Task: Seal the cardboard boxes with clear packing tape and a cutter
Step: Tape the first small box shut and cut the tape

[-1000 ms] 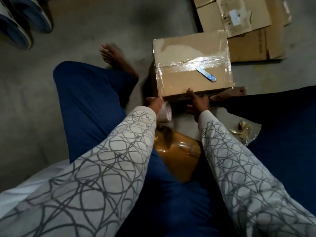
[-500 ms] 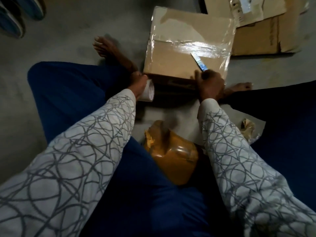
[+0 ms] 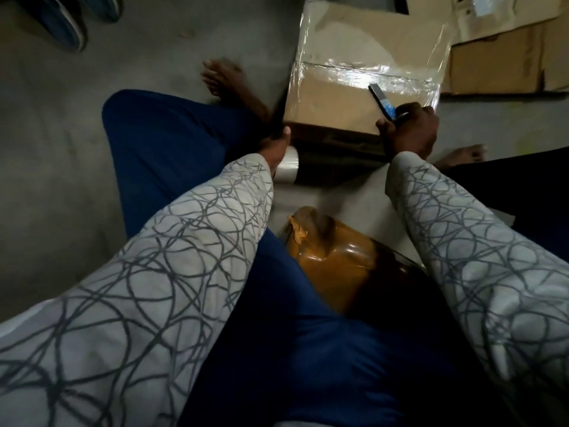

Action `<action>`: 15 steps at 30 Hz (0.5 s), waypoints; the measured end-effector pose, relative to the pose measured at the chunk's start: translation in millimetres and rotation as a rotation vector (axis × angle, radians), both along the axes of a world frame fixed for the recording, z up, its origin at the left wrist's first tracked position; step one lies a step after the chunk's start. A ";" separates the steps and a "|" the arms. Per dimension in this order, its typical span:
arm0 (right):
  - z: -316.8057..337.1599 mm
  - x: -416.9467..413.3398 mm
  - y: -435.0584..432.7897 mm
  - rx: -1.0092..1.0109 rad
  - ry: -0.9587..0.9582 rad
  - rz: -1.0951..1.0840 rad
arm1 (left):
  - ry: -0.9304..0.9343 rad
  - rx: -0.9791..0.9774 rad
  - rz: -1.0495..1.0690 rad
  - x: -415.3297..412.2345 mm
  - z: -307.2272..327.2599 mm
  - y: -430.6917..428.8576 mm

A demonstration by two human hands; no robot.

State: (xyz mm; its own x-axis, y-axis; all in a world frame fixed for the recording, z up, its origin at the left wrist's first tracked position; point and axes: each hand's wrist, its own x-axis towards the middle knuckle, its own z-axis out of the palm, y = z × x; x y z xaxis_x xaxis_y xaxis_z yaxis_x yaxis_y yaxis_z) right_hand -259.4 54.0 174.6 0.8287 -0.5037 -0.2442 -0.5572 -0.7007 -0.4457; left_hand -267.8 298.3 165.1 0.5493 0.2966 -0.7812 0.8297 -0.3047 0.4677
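A brown cardboard box (image 3: 335, 100) stands on the floor between my legs, with shiny clear tape across its top seam and down its sides. My right hand (image 3: 411, 131) grips the blue-and-silver cutter (image 3: 381, 100) at the box's near right corner, blade end pointing up over the lid. My left hand (image 3: 277, 146) holds the roll of clear packing tape (image 3: 288, 167) low against the box's near left corner; the hand hides most of the roll.
A brown tape-wrapped parcel (image 3: 332, 257) lies in my lap area on a pale sheet. Flattened cardboard pieces (image 3: 498, 57) lie at the back right. Blue-and-white shoes (image 3: 67, 16) sit at the top left. My bare feet rest beside the box.
My right hand left the box's front edge, took the cutter off the lid and now grips it at the near right corner. The left hand kept the tape roll by the left corner.
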 end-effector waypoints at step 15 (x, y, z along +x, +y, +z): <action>2.1 0.3 5.4 0.121 0.065 -0.094 | -0.259 -0.203 0.178 -18.2 22.8 12.2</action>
